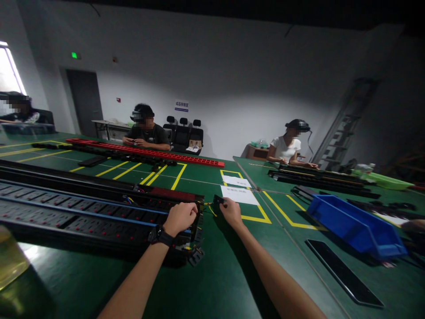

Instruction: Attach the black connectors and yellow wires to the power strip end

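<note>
Left hand (181,217) clenched on power strip (99,212) end, strip running leftward; right hand (230,212) pinching black part (218,200).

Dim rm, wall spotlit, edges warped

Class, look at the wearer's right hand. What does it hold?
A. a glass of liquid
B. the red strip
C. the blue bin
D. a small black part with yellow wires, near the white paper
D: the right hand pinches a small black part trailing yellow wires, beside the white paper; the blue bin sits apart, untouched.
</note>
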